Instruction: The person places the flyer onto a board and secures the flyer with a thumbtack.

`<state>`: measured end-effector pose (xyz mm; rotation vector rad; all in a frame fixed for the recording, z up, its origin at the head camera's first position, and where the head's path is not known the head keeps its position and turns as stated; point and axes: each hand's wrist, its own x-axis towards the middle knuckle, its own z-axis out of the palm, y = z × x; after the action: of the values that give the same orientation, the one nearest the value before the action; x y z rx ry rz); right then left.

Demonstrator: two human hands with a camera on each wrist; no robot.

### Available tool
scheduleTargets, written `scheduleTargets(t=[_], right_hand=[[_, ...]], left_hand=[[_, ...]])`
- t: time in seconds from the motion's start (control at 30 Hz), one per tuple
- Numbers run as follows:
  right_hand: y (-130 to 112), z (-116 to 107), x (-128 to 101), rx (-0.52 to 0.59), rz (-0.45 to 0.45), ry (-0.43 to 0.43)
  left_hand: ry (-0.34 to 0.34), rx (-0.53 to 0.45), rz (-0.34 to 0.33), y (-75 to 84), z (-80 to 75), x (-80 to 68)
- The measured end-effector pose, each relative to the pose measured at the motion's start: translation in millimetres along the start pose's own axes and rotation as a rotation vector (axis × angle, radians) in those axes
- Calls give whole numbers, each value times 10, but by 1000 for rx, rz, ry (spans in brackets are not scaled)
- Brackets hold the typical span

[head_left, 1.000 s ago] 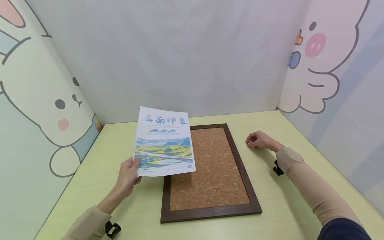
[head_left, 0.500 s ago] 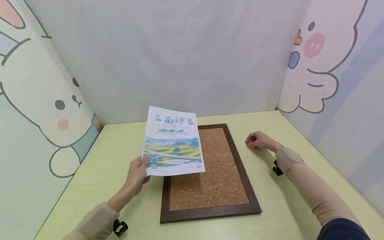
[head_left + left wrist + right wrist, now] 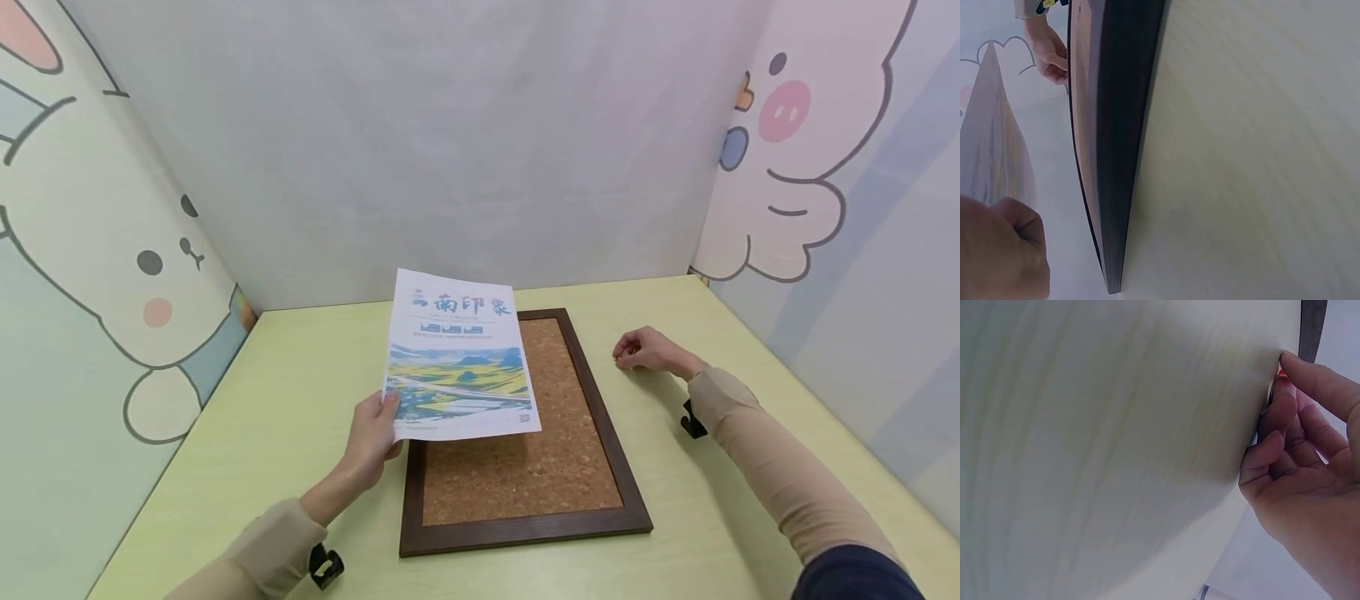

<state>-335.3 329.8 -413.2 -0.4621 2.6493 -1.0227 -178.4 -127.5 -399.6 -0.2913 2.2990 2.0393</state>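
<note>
Left hand (image 3: 369,440) pinched one poster (image 3: 459,357) at centre frame
Right hand (image 3: 649,350) curled at right, beside one cork board (image 3: 525,475)

- The head view is taken from above the near edge, facing forward and down over the table (image 3: 300,375).
- The left wrist view is set low beside the cork board (image 3: 1116,125), which is shared with the head view.
- The right wrist view is pressed close against the tabletop.
</note>
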Motion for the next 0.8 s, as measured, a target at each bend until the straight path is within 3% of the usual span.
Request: scheduleTargets(t=[0.4, 0.8], right_hand=[[100, 17, 42, 6, 29, 0], [96, 16, 52, -7, 35, 8]], left_hand=[[-41, -12, 2, -49, 276, -35], [-51, -18, -8, -86, 398, -70]])
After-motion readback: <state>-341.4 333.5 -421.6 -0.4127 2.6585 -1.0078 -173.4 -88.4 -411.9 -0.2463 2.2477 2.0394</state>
